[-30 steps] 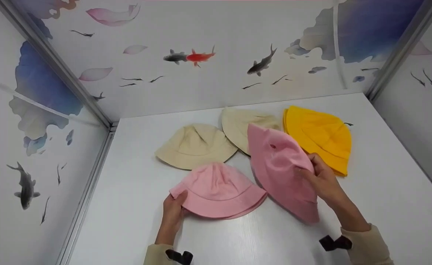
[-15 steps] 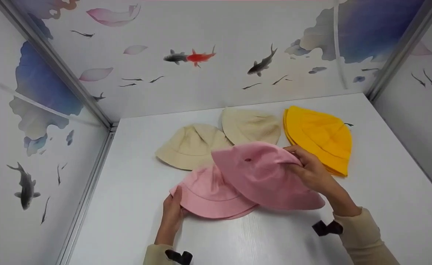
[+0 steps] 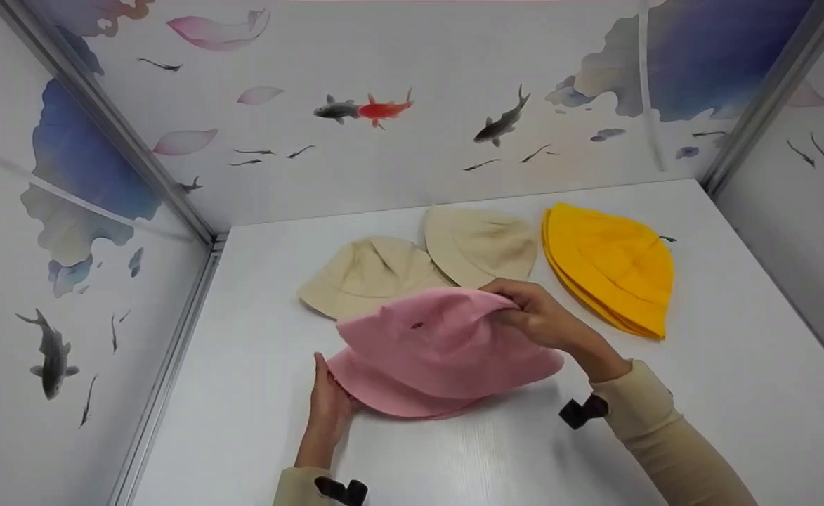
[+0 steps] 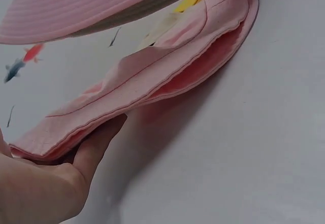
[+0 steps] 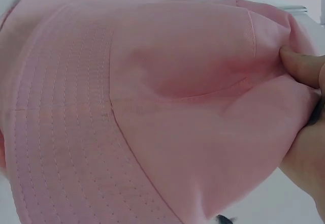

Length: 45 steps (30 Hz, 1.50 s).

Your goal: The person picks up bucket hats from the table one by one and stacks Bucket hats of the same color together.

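Observation:
A pink bucket hat [image 3: 447, 344] is held over a second pink bucket hat [image 3: 390, 395], covering most of its crown. My right hand [image 3: 534, 313] pinches the upper hat's crown; the right wrist view shows the thumb [image 5: 302, 67] pressed into the folded cloth. At the lower hat's left brim is my left hand [image 3: 331, 400], its thumb raised off the cloth and its fingers [image 4: 96, 145] lying straight beneath the brim. In the left wrist view the upper hat [image 4: 86, 5] hangs apart from the lower hat [image 4: 137, 74] on the near side.
Two beige bucket hats [image 3: 369, 270] [image 3: 482, 242] lie behind the pink ones. Stacked yellow bucket hats [image 3: 612, 267] lie at the back right. A printed panel [image 3: 412, 176] closes the white table [image 3: 243, 393] at the back, with more panels at both sides.
My right hand has brought the upper pink hat leftward from beside the lower one to over it, turning it level. My left thumb has lifted from the lower hat's brim.

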{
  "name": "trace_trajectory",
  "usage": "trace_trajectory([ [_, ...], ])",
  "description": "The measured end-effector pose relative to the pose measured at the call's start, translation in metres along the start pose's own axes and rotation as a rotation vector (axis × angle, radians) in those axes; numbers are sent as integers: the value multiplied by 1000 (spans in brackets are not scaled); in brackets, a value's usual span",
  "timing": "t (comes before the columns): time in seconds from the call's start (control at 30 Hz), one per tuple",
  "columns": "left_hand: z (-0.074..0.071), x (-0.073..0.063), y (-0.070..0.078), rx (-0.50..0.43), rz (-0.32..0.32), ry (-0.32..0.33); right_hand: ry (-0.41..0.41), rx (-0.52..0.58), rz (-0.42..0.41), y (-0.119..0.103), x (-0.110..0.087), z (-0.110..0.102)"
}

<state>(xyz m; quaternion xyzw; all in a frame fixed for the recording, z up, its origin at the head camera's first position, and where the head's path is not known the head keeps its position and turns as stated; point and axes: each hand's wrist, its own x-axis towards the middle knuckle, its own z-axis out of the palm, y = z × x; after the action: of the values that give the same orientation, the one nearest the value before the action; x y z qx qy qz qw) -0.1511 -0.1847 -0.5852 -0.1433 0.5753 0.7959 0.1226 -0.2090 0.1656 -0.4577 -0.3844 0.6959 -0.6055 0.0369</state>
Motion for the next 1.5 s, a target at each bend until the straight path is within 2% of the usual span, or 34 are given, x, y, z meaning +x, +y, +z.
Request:
trace_trajectory([
  [0.17, 2, -2, 1, -74, -7, -35, -61, 61, 7, 0, 15, 13],
  [0.23, 3, -2, 1, -127, -8, -15, -84, 79, 26, 1, 20, 18],
  [0.33, 7, -1, 4, -215, 30, 40, -100, 113, 71, 5, 28, 24],
  [0.43, 9, 0, 4, -261, 84, 86, -93, 167, 138, 13, 35, 28],
  [0.5, 11, -1, 3, -266, 95, 93, -86, 208, 174, 21, 38, 30],
  [0.57, 11, -2, 2, -274, 86, 53, -79, 232, 205, 31, 41, 31],
  [0.67, 10, -3, 1, -280, 65, -47, -62, 237, 245, 45, 42, 33],
  [0.77, 10, -2, 0, -256, 54, -110, -22, 198, 288, 56, 42, 34],
  [0.9, 10, 2, -1, -208, 58, -85, 20, 126, 336, 68, 42, 34],
  [1.0, 12, 5, -2, -169, 75, -43, 33, 71, 346, 73, 44, 36],
  [1.23, 14, 8, -9, 20, 39, 150, 25, -88, 351, 80, 46, 43],
  [1.3, 14, 7, -10, 49, 38, 179, 10, -112, 368, 81, 45, 43],
  [1.5, 14, 3, -10, 125, 44, 203, -9, -146, 444, 85, 30, 38],
])
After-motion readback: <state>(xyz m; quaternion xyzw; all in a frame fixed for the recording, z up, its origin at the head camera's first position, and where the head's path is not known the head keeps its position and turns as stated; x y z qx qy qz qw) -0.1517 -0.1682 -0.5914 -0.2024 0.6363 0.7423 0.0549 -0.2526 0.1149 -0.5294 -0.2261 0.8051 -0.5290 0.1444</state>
